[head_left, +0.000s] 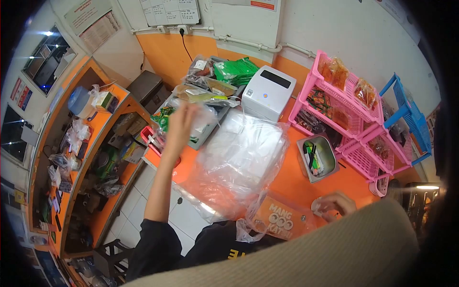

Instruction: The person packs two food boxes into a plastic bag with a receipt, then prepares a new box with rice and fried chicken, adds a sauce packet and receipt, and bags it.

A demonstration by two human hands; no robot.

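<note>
My left hand is raised over the grey crate, its fingers closed and smeared by motion. Blurred along with it at the fingertips is a whitish see-through piece of plastic. Low on the right, my right hand has curled fingers at a small whitish round thing, whose kind I cannot tell. Beside that hand lies an orange printed plastic bag at the table's front edge. Between the hands, a stack of clear plastic bags spreads over the orange table.
A white label printer stands behind the bags. Green packets fill the crate's back. A metal tin holds pens and small items. Pink tiered baskets with packaged food stand right; orange shelves stand left. Beige fabric covers the bottom.
</note>
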